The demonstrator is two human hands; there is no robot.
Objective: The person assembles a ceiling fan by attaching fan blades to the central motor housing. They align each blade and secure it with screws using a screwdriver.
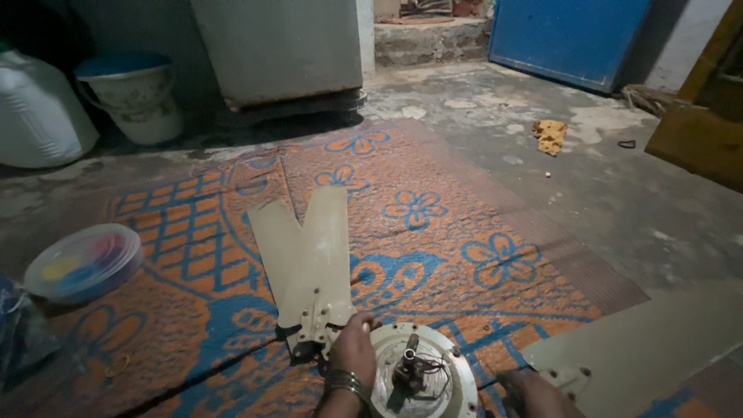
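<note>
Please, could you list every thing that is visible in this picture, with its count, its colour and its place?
fan motor: one, whitish round housing with dark centre, bottom middle on the mat
fan blades: two, beige, overlapping, left of the motor
third blade: one, beige, bottom right
mat: one, orange with blue flowers, on the floor
plastic container: one, clear, round, coloured contents, left on the mat
bucket: one, white with a blue top, upper left
jug: one, white, far left
door: one, blue, top right
yellow scrap: one, on the concrete floor
left hand: one, bangles at the wrist, touching the motor's rim beside the blade brackets
right hand: one, bottom edge, near the third blade
</note>
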